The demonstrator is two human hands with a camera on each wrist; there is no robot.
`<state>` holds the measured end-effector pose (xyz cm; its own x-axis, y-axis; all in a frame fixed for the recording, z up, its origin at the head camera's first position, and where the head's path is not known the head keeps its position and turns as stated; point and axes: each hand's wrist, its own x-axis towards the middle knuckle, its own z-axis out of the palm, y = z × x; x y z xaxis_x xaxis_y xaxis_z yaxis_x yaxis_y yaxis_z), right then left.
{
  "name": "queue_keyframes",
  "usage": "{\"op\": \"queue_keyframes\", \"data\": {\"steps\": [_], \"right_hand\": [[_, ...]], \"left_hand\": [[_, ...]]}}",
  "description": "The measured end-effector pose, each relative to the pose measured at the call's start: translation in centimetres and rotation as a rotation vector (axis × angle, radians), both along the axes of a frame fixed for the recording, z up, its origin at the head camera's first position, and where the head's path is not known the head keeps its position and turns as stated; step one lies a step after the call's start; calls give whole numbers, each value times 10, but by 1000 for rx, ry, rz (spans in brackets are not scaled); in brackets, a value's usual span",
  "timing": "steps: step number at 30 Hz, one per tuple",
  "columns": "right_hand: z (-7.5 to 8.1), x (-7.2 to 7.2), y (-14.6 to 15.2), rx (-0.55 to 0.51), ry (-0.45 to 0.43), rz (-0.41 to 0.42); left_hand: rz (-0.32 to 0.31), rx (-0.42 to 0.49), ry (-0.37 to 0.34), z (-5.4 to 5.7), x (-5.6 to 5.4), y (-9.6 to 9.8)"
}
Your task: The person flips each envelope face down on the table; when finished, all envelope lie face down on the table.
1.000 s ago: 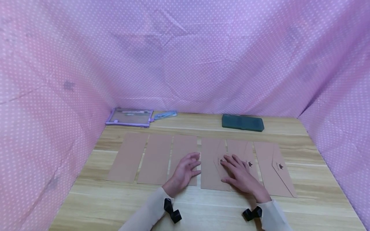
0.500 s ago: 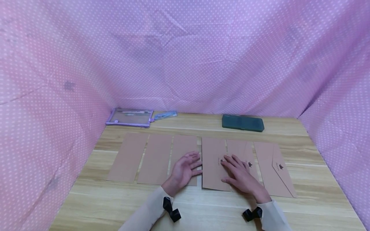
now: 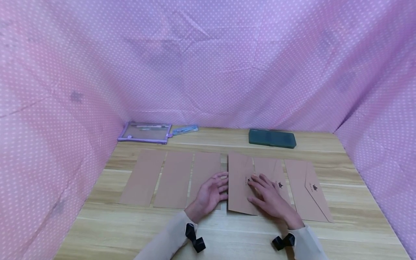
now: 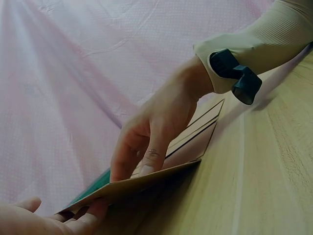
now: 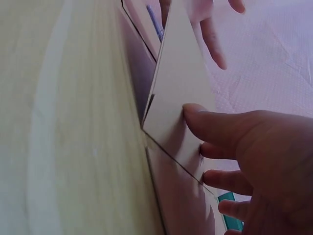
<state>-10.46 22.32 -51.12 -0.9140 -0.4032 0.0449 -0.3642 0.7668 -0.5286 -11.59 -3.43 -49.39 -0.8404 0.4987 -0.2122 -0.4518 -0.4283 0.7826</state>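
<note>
Six-wide rows aside, several brown paper envelopes lie side by side, and the one between my hands, an envelope [image 3: 238, 186] with a small black crown print, has its left edge raised off the table. My left hand [image 3: 208, 195] is at that edge, palm up, with loosely extended fingers; in the left wrist view its fingers [image 4: 93, 211] reach beneath the envelope [image 4: 129, 187]. My right hand [image 3: 273, 198] rests on the same envelope's right side, fingers spread. In the right wrist view the thumb [image 5: 205, 122] presses on the tilted envelope [image 5: 171, 93].
Three plain-side envelopes lie on the left, one being this envelope [image 3: 143, 177]. On the right is a flapped envelope [image 3: 307, 191]. Behind the row are a purple-edged clear pouch [image 3: 147, 133], a blue item [image 3: 185, 130] and a dark green case [image 3: 272, 138]. Pink dotted cloth [image 3: 208, 65] surrounds the table.
The left edge of the envelope between my hands has risen off the table, and my left hand has shifted slightly right with it. My right hand has stayed in place.
</note>
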Motion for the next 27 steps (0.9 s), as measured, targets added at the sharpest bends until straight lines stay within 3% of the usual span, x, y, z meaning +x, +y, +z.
{"op": "queue_keyframes", "data": {"steps": [9, 27], "right_hand": [[2, 2, -14, -82, 39, 26], [16, 2, -30, -307, -163, 40]], "left_hand": [[-18, -1, 44, 13, 1, -4], [-35, 20, 91, 26, 7, -5]]}}
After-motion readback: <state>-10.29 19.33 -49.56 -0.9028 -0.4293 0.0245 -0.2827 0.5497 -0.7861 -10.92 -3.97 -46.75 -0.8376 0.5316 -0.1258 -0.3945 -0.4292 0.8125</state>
